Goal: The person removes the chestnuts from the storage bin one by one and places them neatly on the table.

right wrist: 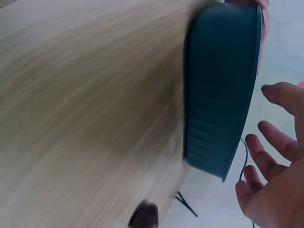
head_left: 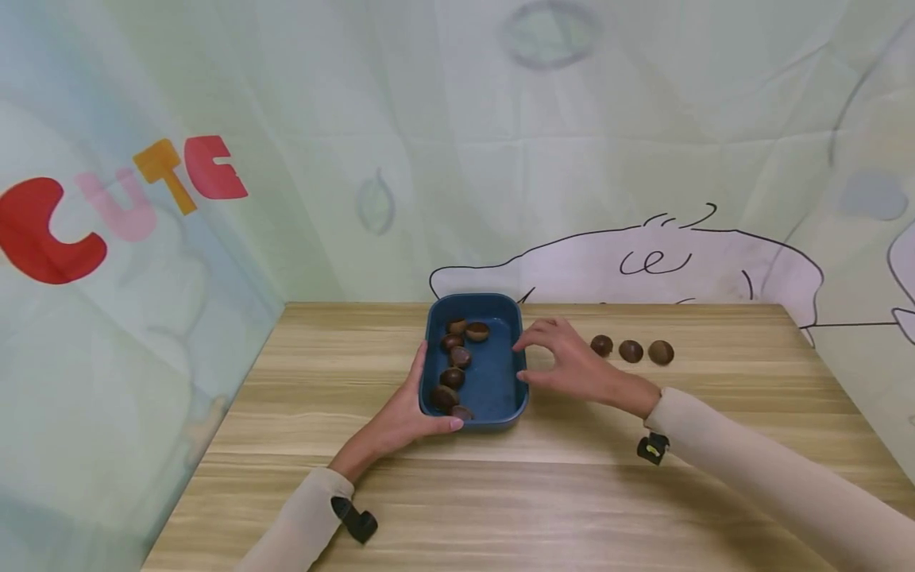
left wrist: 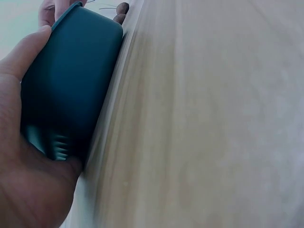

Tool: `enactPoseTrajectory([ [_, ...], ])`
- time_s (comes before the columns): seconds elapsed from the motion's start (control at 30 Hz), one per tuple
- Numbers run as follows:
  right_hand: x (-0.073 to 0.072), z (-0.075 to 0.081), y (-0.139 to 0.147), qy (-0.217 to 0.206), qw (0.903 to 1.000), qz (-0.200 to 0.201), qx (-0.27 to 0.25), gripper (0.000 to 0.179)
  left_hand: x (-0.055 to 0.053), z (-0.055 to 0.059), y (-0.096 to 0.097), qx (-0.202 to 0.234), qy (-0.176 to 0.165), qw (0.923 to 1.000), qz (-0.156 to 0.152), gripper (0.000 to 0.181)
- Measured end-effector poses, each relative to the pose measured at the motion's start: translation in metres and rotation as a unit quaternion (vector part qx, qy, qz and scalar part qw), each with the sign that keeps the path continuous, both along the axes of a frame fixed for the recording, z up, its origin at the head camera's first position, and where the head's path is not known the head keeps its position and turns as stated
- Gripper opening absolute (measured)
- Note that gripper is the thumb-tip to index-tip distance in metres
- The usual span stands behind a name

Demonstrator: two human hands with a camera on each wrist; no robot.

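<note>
Tray: dark blue rectangular tray (head_left: 500, 380) sits at centre of the head view, on the wooden bench (head_left: 543, 492), toward the far edge; its outer wall fills the upper left of the left wrist view (left wrist: 71, 80) and the upper right of the right wrist view (right wrist: 216, 90).
Contents: about seven brown chestnuts (head_left: 453, 377) lie in the tray, mostly along its left side; the right half of the floor is bare.
Loose nuts: three chestnuts (head_left: 631, 350) stand in a row on the bench, right of the tray and just beyond the right hand.
Left hand: left hand (head_left: 407, 417) cups the tray's left wall and near left corner; fingers (head_left: 417, 373) extended along the wall, thumb along the near edge; palm pressed to the wall in the left wrist view (left wrist: 28, 190).
Right hand: right hand (head_left: 572, 365) hovers at the tray's right rim; fingers (right wrist: 268, 156) spread and loosely curved, holding nothing; thumb near the rim, contact uncertain.
Risk: the loose nuts are round and likely to roll if brushed by the right wrist; a one-sided push from the left hand could skid or swing the tray and shift its contents.
Edges and room: backdrop cloth close behind the tray limits travel forward; broad open bench lies toward the lower frame and to both sides; bench edges well apart from the tray.
</note>
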State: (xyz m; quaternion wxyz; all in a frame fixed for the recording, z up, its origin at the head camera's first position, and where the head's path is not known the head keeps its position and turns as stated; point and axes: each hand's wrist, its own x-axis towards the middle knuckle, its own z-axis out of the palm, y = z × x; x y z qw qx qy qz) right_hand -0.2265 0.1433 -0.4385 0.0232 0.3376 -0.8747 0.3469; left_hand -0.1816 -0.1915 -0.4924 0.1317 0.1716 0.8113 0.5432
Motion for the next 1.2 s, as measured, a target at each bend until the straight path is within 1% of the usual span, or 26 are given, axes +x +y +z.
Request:
enactPoseTrajectory([
  [0.2,-0.004,-0.001,-0.016,0.015,0.9996,0.023,0.0,0.036,-0.001,-0.001,0.001,-0.002,0.0,1.0,0.001,0.141],
  [0.37,-0.009,-0.006,-0.029,0.024,0.9986,0.047,0.003,0.037,-0.002,-0.001,0.001,0.0,0.0,1.0,-0.005,0.139],
  [0.6,-0.013,-0.009,-0.05,0.035,0.9952,0.086,0.03,0.039,-0.001,-0.002,-0.001,-0.015,-0.004,0.9999,0.003,0.14],
  [0.8,-0.015,-0.009,-0.067,0.034,0.9919,0.11,0.054,0.041,0.001,-0.001,-0.001,-0.026,-0.01,0.9996,0.008,0.139],
  [0.9,-0.018,-0.009,-0.074,0.041,0.9892,0.124,0.066,0.042,0.001,0.0,0.0,-0.026,-0.009,0.9996,0.007,0.139],
  [1.0,-0.022,-0.009,-0.079,0.045,0.9847,0.145,0.086,0.045,0.001,0.001,0.0,-0.023,-0.006,0.9997,0.004,0.139],
  [1.2,-0.031,-0.007,-0.09,0.029,0.9723,0.197,0.122,0.047,0.0,0.001,0.0,-0.014,-0.004,0.9999,0.001,0.139],
])
